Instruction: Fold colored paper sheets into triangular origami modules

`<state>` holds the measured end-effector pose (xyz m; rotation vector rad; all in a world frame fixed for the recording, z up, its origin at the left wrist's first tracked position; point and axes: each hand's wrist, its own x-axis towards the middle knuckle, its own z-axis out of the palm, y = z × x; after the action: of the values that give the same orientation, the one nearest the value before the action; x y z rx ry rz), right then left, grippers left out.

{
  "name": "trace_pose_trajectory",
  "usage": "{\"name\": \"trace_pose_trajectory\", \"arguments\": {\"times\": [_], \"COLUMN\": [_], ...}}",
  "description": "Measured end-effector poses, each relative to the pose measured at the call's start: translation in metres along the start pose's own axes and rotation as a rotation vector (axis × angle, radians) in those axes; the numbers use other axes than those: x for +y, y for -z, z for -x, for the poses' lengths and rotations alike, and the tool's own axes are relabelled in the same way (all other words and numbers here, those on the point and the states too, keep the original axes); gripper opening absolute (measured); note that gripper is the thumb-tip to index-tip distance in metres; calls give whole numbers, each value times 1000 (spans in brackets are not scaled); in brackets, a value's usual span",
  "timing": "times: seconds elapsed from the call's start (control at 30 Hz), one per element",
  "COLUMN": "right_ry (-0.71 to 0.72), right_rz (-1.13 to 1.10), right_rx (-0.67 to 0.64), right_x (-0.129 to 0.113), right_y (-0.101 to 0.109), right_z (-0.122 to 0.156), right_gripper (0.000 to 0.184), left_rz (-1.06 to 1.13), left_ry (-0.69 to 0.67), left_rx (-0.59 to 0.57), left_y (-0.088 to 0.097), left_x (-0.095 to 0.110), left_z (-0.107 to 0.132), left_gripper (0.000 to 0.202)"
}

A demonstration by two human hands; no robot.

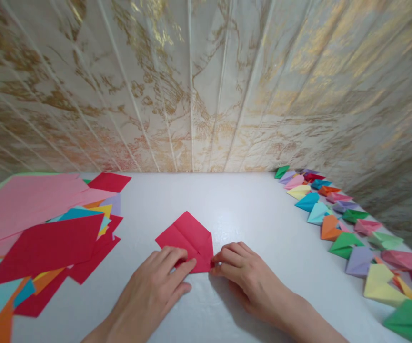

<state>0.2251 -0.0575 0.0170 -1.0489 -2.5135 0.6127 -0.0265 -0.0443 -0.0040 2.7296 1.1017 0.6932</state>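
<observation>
A partly folded sheet of red origami paper (186, 233) lies on the white table in front of me, with a crease running down its middle and one corner pointing away. My left hand (159, 274) is closed on its lower left edge, fingers bent and resting on the sheet; the folds beneath them are hidden. At the lower right corner, my right hand (243, 267) pinches the paper between thumb and fingertips.
A loose pile of coloured paper, topped by pink sheets (30, 200) and red sheets (48, 245), covers the table's left side. Rows of folded paper hearts (357, 259) line the right edge. Behind the white table (248, 205) hangs a gold-patterned curtain (191, 95).
</observation>
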Motion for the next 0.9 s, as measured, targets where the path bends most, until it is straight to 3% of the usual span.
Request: {"name": "trace_pose_trajectory", "arguments": {"times": [0.17,0.3,0.4,0.53,0.73,0.9], "right_ry": [24,-19,-51,-55,-128,-281], "right_rz": [-27,-55,-82,-62,-123,-188], "right_rx": [-51,-16,-34,-36,89,121], "right_x": [-14,-8,-1,7,19,18], "right_y": [-5,-2,2,3,-9,-14], "right_z": [-2,-8,-14,-21,-32,-43], "right_gripper": [53,56,52,37,14,20], "left_rz": [-110,-116,-130,-145,-108,31], "left_ry": [-122,-220,-221,-114,75,316], "left_rx": [-13,-5,7,32,15,-96], "left_y": [-4,-2,-1,-4,-5,-1], "left_x": [-1,-10,-11,-5,-1,0], "left_z": [-8,-7,-2,2,0,-2], "left_gripper": [17,13,17,24,23,18]}}
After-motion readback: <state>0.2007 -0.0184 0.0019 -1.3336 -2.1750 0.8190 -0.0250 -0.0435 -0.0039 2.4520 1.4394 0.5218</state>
